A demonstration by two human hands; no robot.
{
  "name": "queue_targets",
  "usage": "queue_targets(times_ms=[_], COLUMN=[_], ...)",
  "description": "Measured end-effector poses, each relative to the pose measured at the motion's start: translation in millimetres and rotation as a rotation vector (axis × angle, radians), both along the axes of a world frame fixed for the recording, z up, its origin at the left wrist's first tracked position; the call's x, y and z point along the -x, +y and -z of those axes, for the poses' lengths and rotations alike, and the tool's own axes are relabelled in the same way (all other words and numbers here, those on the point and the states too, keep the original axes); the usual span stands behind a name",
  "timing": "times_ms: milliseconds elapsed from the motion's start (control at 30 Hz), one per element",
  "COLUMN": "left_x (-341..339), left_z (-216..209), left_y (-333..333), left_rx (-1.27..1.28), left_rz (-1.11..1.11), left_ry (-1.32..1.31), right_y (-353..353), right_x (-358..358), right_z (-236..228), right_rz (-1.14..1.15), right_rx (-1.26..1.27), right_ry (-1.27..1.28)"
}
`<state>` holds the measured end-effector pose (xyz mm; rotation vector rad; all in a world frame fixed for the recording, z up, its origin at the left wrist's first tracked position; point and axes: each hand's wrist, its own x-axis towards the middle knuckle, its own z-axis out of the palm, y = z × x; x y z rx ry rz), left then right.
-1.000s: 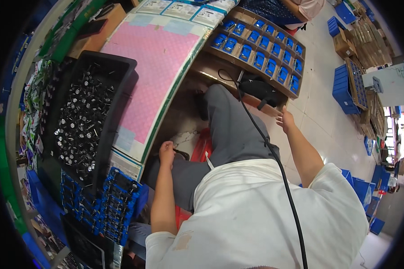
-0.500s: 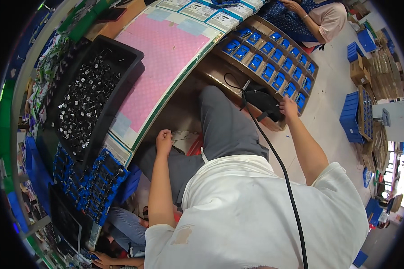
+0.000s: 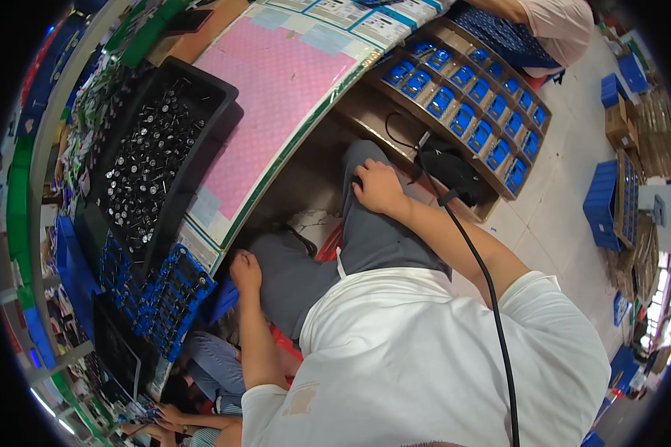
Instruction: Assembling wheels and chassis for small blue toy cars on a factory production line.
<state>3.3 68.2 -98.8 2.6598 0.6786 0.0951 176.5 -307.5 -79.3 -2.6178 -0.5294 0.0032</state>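
Observation:
My right hand [image 3: 378,185] lies on my right thigh, its fingers apart and slightly bent over the grey trousers [image 3: 384,235]. It appears to hold nothing. My left hand [image 3: 246,271] is beside my left knee, just off the front edge of the workbench [image 3: 276,160]. Its fingers are folded in, and no object shows in them. Right of my right hand, a black pouch-like thing [image 3: 448,170] sits in an open cardboard box, apart from the hand. A black cable [image 3: 478,277] passes over my right forearm and down my shirt.
A black bin [image 3: 227,119] of small metal-headed black parts stands on the bench, beside blue trays [image 3: 173,298] of black parts. A divided carton [image 3: 492,179] holds several blue parts. One co-worker's arm [image 3: 499,9] is at the top; another person's hands [image 3: 170,417] are lower left.
My right hand has moved left from beside the carton onto my right thigh. My left hand has lowered toward my left knee. The view has shifted slightly.

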Motion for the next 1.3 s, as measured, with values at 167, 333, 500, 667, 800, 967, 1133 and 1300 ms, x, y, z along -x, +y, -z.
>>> queue_targets(times_ms=[167,333,500,667,800,967,1133,1300], left_x=[-2,19,36,53,58,50,46,35], left_z=[-7,-19,-19,-11,-10,-8,-4,-1], left_y=[-9,-9,-5,5,6,4,5,11], left_rx=[-0.062,-0.091,-0.101,-0.154,-0.161,-0.189,-0.248,-0.221], left_rz=[0.025,-0.079,-0.169,-0.244,-0.247,-0.266,-0.242,-0.142], left_ry=[0.014,-0.033,-0.063,-0.053,-0.039,-0.026,0.079,0.081], right_y=[16,32,42,42,-9,-129,-185,-156], right_x=[-29,-45,-59,-74,-87,-43,-171,-335], right_z=[4,8,16,28,35,-17,-118,-136], right_rz=[-0.011,-0.044,-0.025,0.1,0.119,-0.326,-0.627,-0.018], right_rx=[0.109,0.165,0.078,-0.329,-0.609,-0.53,0.976,0.072], right_ry=[0.148,0.172,0.177,0.219,0.401,1.3,1.233,0.077])
